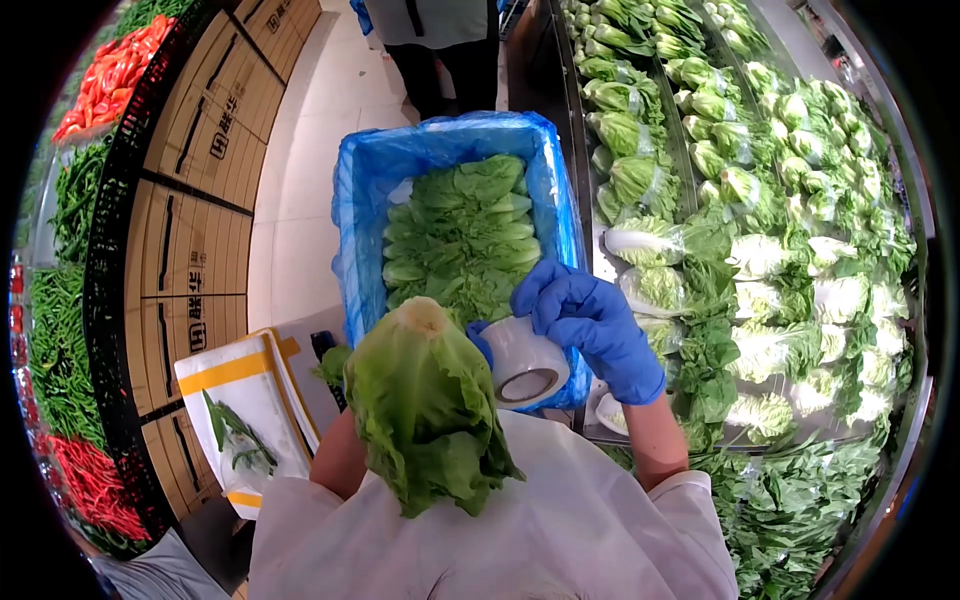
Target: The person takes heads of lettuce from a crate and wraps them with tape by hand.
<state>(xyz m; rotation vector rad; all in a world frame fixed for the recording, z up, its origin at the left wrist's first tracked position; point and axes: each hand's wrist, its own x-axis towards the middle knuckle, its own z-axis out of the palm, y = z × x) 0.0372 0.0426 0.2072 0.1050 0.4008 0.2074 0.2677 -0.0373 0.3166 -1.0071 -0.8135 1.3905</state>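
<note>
A head of lettuce point(425, 400) is held up close to my chest, its cut stem end upward. Behind it my left hand point(479, 341) is mostly hidden; a bit of blue glove shows between the lettuce and the roll, and the left forearm leads in behind the leaves. My right hand point(590, 322), in a blue glove, is closed with bent fingers at the upper edge of a roll of clear tape point(530, 362). The roll is right beside the lettuce. Just beyond both hands, several more heads of lettuce point(465, 225) lie in a crate lined with blue plastic point(350, 180).
A shelf of wrapped cabbages and greens point(760, 250) runs along the right. Stacked cardboard-coloured boxes point(190, 240) and bins of peppers point(65, 310) stand at left. A white foam box lid point(235, 375) bears loose green leaves. Another person point(440, 50) stands beyond the crate.
</note>
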